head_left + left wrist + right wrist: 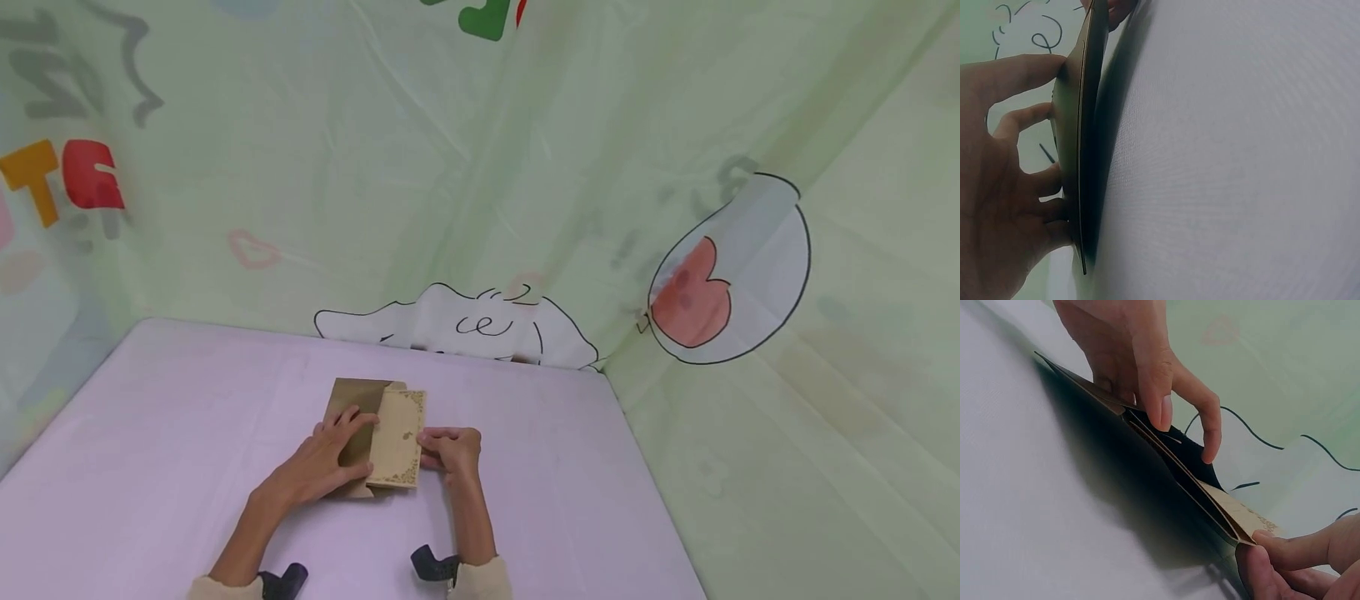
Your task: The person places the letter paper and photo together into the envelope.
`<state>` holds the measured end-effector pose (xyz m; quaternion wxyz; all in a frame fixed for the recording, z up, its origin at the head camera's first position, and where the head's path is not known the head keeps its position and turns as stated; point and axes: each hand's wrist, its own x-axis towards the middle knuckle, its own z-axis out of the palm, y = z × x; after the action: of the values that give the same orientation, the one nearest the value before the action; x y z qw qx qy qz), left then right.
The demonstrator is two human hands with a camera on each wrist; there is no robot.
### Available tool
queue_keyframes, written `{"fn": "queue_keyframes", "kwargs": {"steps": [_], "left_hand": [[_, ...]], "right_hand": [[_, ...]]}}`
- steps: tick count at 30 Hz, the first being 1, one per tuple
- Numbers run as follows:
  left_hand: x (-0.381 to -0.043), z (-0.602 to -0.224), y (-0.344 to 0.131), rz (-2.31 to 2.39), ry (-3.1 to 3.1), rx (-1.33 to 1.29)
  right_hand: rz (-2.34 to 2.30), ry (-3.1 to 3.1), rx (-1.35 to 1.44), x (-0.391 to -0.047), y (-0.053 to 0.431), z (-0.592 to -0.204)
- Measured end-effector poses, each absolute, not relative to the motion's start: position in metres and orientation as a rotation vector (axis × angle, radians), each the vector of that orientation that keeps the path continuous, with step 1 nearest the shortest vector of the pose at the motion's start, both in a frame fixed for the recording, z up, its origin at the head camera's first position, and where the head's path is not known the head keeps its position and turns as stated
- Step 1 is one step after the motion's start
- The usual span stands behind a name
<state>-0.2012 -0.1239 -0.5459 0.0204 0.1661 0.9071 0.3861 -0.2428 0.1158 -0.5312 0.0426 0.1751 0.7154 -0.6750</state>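
Observation:
A folded card piece has a pale beige panel point(396, 442) with brown ornate corners and a small mark at its middle. To its left lies a darker gold-brown card panel point(360, 392). My left hand point(322, 462) spreads its fingers over the darker panel, thumb and a fingertip touching near the pale panel's left edge. In the right wrist view, that hand's thumb point(1166, 412) presses near the layered edges, which stand slightly apart. My right hand point(453, 450) pinches the pale panel's right edge between thumb and fingers. The left wrist view shows the card's side, slightly raised.
A pale lilac tabletop point(570, 500) lies under the card. Behind it hangs a light green cloth point(420, 183) with printed drawings. Dark wrist straps with camera mounts point(435, 565) sit at both cuffs.

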Motion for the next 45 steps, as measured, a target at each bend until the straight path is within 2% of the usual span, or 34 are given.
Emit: {"fn": "queue_keyframes", "kwargs": {"steps": [19, 45], "left_hand": [[-0.204, -0.545, -0.122, 1.19, 2.811, 0.521], [-0.204, -0.548, -0.124, 1.158, 2.877, 0.556]], "right_hand": [[-1.97, 2.467, 0.408, -0.241, 0.082, -0.52], [-1.707, 2.724, 0.226, -0.245, 0.043, -0.53]]}}
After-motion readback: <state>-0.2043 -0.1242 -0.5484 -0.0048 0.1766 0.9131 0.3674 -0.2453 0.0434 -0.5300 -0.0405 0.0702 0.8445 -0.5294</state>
